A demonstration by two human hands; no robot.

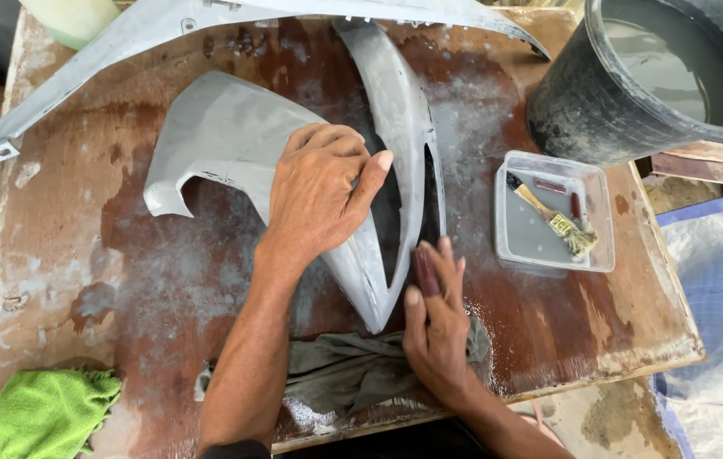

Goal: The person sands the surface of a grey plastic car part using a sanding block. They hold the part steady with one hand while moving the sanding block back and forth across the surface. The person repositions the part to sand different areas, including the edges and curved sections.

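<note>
Fingers point(442, 280) of right hand point(436, 327) around dark sanding block point(425, 270), left hand point(319, 191) flat on grey panel point(225, 136).

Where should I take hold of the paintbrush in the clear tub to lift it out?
Take the paintbrush by its bare wooden handle, coming from above at the tub's upper-left corner. The handle lies slanted toward that corner, while the bristle end sits low toward the right wall, so the handle end looks easier to pinch.

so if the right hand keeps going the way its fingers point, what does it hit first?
The right hand points up the table; first comes the grey panel, whose edge its fingertips already seem to touch.
</note>
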